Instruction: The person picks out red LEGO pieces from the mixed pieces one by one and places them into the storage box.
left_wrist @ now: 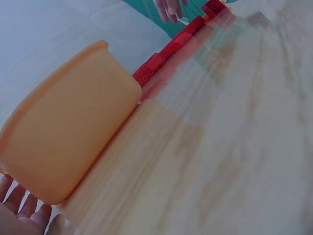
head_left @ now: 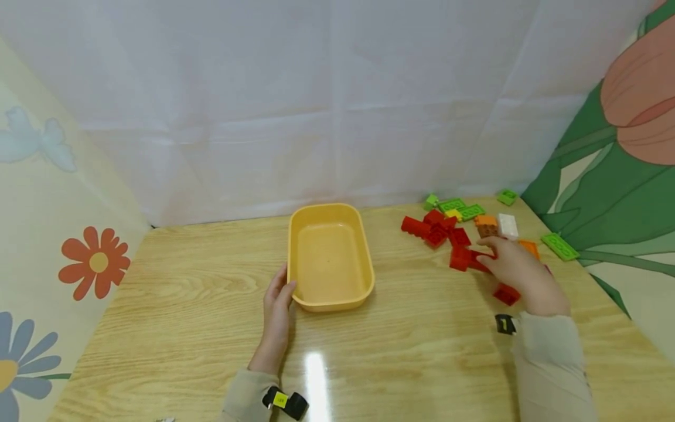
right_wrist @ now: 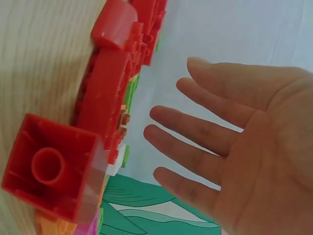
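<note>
At the middle, a smooth, plain yellow tray point(head_left: 328, 264) is sitting on a wood-grain table point(head_left: 200, 281); the left hand point(head_left: 276, 302) is clamping its rim at 8 o'clock. Toward the tray's 3 o'clock, the right hand point(head_left: 522, 272) is hovering, fingers straight and apart, beside red blocks point(head_left: 460, 258). They are looking glossy and studded; one square block point(right_wrist: 54, 169) is showing a hollow underside around a round tube. Yellow wrist labels point(head_left: 280, 400) are bearing marks too small for reading.

The right hand point(right_wrist: 249, 152), fingers point(right_wrist: 195, 128) spread, seems apart from the red blocks point(right_wrist: 102, 93).
</note>
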Motion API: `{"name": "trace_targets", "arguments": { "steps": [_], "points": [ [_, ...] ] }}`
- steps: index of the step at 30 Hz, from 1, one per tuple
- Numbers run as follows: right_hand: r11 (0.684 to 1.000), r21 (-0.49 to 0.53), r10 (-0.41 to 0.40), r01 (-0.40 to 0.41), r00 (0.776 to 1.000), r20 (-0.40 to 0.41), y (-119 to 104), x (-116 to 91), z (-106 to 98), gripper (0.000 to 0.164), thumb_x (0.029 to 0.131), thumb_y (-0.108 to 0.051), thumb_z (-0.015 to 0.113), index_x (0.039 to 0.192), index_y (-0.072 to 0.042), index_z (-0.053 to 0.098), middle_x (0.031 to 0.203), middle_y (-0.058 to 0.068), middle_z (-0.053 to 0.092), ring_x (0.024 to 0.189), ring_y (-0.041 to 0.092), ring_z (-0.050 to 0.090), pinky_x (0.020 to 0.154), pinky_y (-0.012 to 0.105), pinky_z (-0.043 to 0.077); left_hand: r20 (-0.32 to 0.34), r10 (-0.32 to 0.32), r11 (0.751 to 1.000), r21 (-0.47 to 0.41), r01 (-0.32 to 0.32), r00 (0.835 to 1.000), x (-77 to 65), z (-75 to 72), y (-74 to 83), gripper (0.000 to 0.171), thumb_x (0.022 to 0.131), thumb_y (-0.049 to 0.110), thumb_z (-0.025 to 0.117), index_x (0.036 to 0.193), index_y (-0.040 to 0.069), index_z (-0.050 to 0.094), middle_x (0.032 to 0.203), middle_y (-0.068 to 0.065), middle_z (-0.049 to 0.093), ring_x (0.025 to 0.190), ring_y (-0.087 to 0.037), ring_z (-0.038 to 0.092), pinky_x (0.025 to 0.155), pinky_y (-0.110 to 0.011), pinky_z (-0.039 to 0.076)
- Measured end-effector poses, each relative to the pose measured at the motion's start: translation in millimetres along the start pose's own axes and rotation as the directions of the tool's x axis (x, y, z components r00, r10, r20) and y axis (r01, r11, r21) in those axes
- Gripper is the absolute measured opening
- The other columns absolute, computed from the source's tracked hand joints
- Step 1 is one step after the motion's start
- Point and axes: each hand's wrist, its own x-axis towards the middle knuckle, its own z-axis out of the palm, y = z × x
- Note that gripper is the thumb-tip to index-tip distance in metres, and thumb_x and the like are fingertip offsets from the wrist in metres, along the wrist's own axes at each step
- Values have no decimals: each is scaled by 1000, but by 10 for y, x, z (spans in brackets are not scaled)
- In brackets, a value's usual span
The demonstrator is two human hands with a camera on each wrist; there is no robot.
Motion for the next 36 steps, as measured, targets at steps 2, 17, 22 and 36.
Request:
{"name": "trace_targets", "arguments": {
  "steps": [2, 17, 22, 36],
  "points": [
    [1000, 0, 12, -12, 1000, 9, 30, 11, 10, 51, 92, -17, 53, 130, 15, 42, 129, 44, 45, 109, 53, 47, 92, 69, 41, 1, 0, 1000, 5, 0, 1000, 2, -3, -5, 50, 94, 4, 42, 143, -1, 35, 150, -20, 38, 133, -25, 37, 89, -5, 42],
    [997, -7, 75, -75, 993, 93, 156, 55, 96, 69, 89, -28, 58, 137, 15, 32, 134, 46, 36, 103, 51, 48, 88, 65, 44, 4, 8, 1000, 8, -8, 1000, 19, -7, -12, 50, 93, 3, 43, 142, -2, 36, 149, -22, 39, 132, -27, 38, 90, -6, 43],
    [996, 13, 90, -92, 989, 119, 169, 57, 118, 69, 88, -26, 61, 137, 15, 33, 134, 45, 39, 99, 45, 49, 88, 64, 44, 16, -5, 999, 36, 4, 1000, 16, -15, -11, 50, 94, 5, 43, 143, 0, 35, 150, -21, 37, 133, -26, 38, 91, -8, 42],
    [993, 50, 98, -105, 986, 138, 184, 48, 147, 62, 87, -18, 62, 133, 15, 37, 129, 42, 46, 98, 42, 51, 87, 63, 46, 41, -23, 998, 55, 21, 999, -7, -27, 7, 49, 95, 8, 42, 144, 4, 35, 151, -16, 37, 133, -22, 37, 89, -5, 42]
  ]
}}
